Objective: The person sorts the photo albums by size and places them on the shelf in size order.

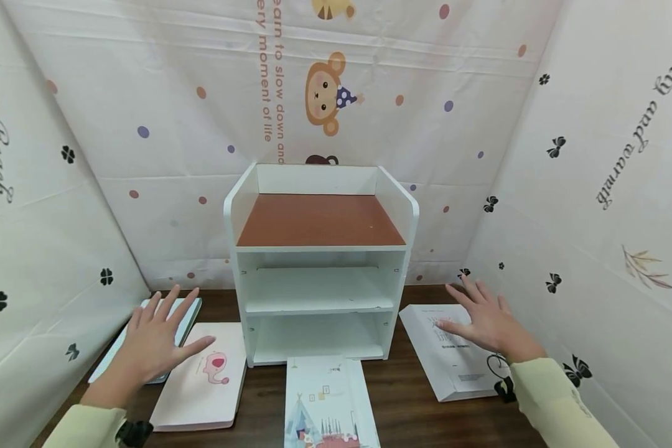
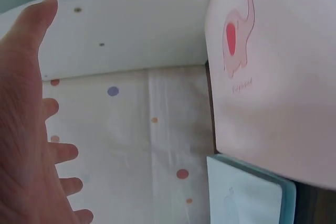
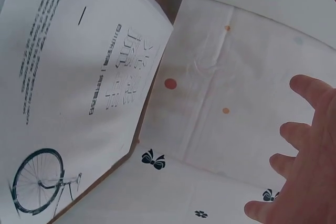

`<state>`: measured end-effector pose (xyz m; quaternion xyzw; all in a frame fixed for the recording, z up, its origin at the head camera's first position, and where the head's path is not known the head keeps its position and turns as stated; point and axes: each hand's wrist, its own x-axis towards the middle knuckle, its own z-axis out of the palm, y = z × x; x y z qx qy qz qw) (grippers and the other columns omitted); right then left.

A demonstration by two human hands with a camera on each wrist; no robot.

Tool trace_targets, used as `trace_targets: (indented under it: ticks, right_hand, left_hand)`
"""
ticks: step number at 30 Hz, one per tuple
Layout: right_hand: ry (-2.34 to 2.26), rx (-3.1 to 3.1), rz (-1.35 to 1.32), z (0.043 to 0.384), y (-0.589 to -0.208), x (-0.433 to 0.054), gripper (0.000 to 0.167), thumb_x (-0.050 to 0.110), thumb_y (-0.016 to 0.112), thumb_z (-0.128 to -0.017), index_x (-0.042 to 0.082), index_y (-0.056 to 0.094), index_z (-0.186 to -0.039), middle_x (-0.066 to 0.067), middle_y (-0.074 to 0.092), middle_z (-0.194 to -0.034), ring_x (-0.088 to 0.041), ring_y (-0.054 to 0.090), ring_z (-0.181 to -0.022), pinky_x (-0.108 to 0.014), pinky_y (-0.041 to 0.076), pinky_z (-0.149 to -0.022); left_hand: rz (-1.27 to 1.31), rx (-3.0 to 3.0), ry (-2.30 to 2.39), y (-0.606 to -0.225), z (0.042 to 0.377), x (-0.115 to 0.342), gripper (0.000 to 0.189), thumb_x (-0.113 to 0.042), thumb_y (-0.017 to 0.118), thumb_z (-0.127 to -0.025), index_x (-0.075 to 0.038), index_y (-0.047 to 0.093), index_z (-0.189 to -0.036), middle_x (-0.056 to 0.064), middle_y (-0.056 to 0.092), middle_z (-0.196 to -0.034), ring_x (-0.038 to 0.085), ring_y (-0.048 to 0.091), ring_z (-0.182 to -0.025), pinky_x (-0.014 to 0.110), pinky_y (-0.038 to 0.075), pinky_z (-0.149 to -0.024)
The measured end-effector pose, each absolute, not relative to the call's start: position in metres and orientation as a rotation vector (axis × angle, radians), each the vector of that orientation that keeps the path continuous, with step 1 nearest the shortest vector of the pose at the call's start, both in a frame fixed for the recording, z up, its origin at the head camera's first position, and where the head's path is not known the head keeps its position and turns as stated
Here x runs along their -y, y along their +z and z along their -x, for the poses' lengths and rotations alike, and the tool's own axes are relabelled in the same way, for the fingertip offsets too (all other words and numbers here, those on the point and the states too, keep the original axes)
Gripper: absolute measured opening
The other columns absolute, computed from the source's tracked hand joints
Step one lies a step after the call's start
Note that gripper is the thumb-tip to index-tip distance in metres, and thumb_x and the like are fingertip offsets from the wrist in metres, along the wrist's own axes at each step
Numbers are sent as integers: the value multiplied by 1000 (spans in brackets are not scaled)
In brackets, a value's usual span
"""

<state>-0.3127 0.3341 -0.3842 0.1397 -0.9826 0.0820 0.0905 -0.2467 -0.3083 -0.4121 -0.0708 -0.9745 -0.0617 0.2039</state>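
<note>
My left hand (image 1: pixel 154 342) is spread with straight fingers above a pink-white notebook with an elephant drawing (image 1: pixel 207 379) and a light blue notebook (image 1: pixel 109 361). It holds nothing. On the other side, my right hand (image 1: pixel 490 320) is likewise spread, above a thick white book with a bicycle picture (image 3: pixel 79 93). Nothing is in its fingers. Between the hands stands a small white shelf (image 1: pixel 319 292) with a brown top board and two open compartments. In front of it lies a pale book with a tent drawing (image 1: pixel 327 389), cut off by the lower frame edge.
A dark wooden tabletop (image 1: pixel 409 404) carries the shelf and books. Printed white cloth walls (image 1: pixel 168 155) enclose the table at the back, left and right. The shelf's raised side panels (image 1: pixel 400 205) rise above its brown board.
</note>
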Motion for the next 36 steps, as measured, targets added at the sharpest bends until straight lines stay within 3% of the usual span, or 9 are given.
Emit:
trace_targets:
  ticks: [10,18,25,33,36]
  right_hand:
    - [285,2883,-445,304,-394,-327,89,71,58,-91,20,36,-160,-21,18,-170,-52,14,-153,-85,11,-111]
    - [353,2788,-490,297,-408,-326,79,63,62,-94,18,43,-157,-18,23,-170,-49,21,-153,-80,22,-111]
    - [461,2622,-555,290,-421,-323,64,45,72,-94,11,56,-146,-23,38,-160,-49,35,-145,-70,35,-108]
    - [617,2635,-520,276,-435,-326,55,36,70,-97,8,59,-143,-27,41,-157,-53,37,-141,-72,37,-104]
    - [691,2667,-521,271,-442,-330,52,35,68,-99,9,59,-143,-25,41,-158,-53,36,-143,-72,36,-104]
  left_hand:
    - [306,2564,-195,-419,230,282,102,-68,70,-83,-14,32,-160,28,43,-152,55,39,-138,73,37,-107]
    - [356,2518,-331,-424,213,254,98,-60,76,-82,-12,38,-158,24,49,-146,49,41,-136,72,42,-104]
    - [450,2437,-451,-428,205,217,92,-53,80,-83,-10,42,-155,15,55,-138,34,50,-128,55,48,-103]
    - [440,2552,-716,-436,193,164,86,-59,72,-89,-16,41,-157,12,51,-151,32,51,-138,56,50,-107]
    - [428,2633,-904,-440,190,145,83,-61,69,-91,-17,42,-156,6,49,-155,30,48,-143,57,45,-113]
